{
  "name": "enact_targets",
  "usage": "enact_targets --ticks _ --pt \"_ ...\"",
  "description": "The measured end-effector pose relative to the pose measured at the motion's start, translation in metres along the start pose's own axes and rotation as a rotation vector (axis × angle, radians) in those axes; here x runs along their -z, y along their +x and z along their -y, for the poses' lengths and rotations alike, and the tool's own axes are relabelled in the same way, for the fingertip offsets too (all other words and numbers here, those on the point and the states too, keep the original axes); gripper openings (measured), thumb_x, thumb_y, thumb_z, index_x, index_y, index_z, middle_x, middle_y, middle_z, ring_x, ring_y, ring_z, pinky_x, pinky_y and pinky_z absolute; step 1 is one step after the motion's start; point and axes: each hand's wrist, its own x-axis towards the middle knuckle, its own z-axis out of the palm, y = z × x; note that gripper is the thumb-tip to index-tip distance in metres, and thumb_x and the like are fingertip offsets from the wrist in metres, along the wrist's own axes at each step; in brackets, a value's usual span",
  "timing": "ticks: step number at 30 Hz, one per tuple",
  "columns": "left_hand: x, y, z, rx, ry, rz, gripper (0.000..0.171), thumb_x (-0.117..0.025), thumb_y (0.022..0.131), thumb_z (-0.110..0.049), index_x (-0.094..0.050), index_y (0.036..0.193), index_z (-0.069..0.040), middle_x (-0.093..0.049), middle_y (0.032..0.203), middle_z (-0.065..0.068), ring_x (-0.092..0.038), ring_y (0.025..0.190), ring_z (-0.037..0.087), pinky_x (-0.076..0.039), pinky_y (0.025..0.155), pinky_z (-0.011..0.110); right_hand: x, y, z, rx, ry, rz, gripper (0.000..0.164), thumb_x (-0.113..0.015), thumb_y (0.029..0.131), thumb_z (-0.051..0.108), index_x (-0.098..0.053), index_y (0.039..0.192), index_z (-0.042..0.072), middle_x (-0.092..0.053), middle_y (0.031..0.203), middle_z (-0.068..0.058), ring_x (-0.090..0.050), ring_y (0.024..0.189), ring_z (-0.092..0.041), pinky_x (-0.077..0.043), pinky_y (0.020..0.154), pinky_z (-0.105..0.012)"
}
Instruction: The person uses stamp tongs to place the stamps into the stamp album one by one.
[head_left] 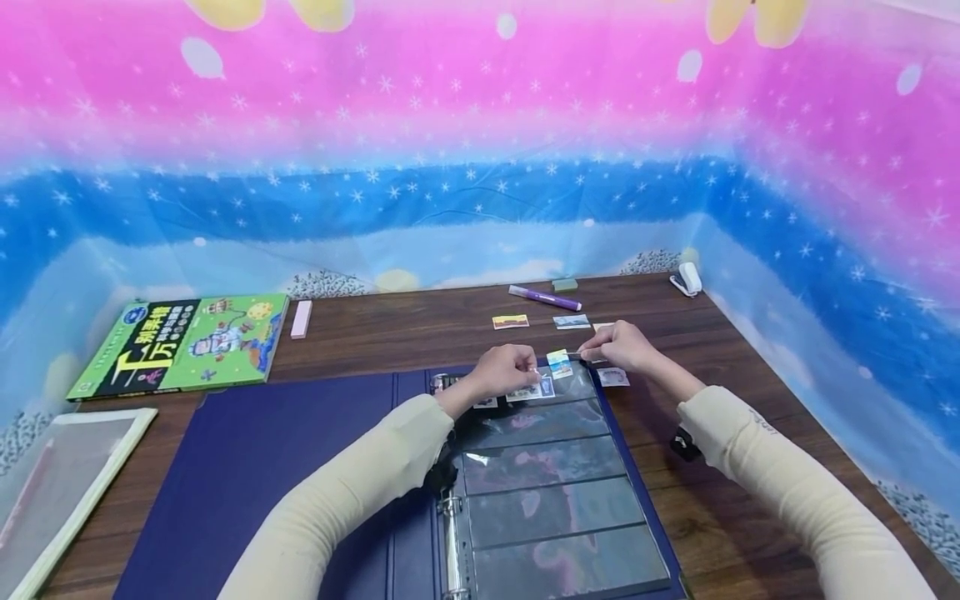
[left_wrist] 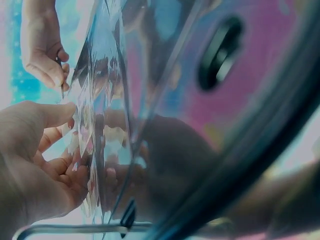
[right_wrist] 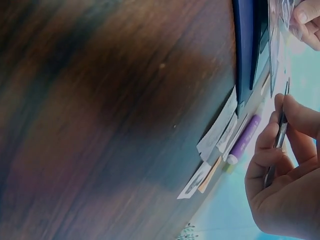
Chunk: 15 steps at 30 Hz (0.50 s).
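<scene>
A dark stamp page with clear pocket strips (head_left: 547, 508) lies in an open blue ring binder (head_left: 292, 467). At its top row my left hand (head_left: 501, 371) pinches the clear film (left_wrist: 95, 105) between thumb and fingers. Several small stamps sit in that row, partly hidden by the hand. My right hand (head_left: 626, 346) holds metal tweezers (right_wrist: 282, 127), whose tips point left toward the page. A small colourful stamp (head_left: 559, 364) is at the tweezer tips, over the upper right corner of the page.
Loose stamps, one yellow (head_left: 511, 321) and one bluish (head_left: 572, 322), lie behind the binder; another pale stamp (head_left: 613, 377) is right of it. Further back are a purple marker (head_left: 546, 297), a green eraser-like block (head_left: 565, 285) and a white stapler (head_left: 686, 280). A green book (head_left: 225, 342) lies left.
</scene>
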Motion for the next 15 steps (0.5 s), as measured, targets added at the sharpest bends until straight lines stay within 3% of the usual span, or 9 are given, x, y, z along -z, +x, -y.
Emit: enact_targets --ticks 9,15 --pt "0.0007 0.0002 0.0012 -0.020 0.004 0.004 0.015 -0.060 0.090 -0.017 -0.053 0.077 -0.011 -0.047 0.059 -0.005 -0.035 0.053 0.010 -0.032 0.060 0.022 0.0037 -0.0051 -0.0032 0.026 -0.056 0.014 0.015 -0.067 0.082 0.019 -0.076 0.092 0.011 -0.068 0.101 -0.011 -0.056 0.092 -0.022 -0.042 0.075 -0.028" --pt "-0.0002 0.0008 0.0024 -0.023 0.002 0.005 0.014 -0.060 0.089 -0.017 -0.054 0.079 -0.011 -0.041 0.055 -0.006 -0.032 0.050 0.010 -0.031 0.057 0.021 0.0087 -0.0024 -0.0023 0.076 -0.131 0.080 0.014 -0.066 0.083 0.018 -0.076 0.090 0.011 -0.069 0.098 -0.010 -0.060 0.089 -0.021 -0.047 0.078 -0.034"
